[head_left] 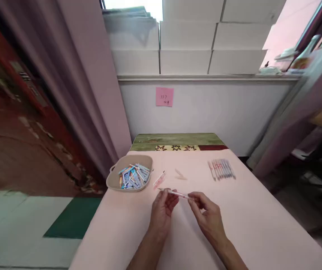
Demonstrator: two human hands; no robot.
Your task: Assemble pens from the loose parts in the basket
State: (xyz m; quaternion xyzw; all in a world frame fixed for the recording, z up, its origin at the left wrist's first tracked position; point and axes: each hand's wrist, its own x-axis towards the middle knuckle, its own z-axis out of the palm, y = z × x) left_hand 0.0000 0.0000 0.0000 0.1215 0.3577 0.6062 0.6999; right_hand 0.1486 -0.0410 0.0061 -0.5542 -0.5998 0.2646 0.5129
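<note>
Just above the pink tabletop I hold a slim clear-and-pink pen (180, 194) nearly level between both hands. My left hand (162, 212) is closed round its left part, with the thin tip showing past the thumb. The fingers of my right hand (208, 214) pinch its right end. Beyond my left hand lie pink, clear pen parts (159, 180) with a thin dark-tipped stick. Two pale slender pieces (180, 175) rest farther back. To the right, several similar pens (221, 169) lie side by side in a neat row.
A beige basket (111, 184) on the table's left holds many blue, white and orange pen-like pieces (135, 176). The pink cloth (250, 228) covers the table up to a green patterned strip (177, 138). White boxes (184, 62) are stacked behind, above a pink note (164, 96).
</note>
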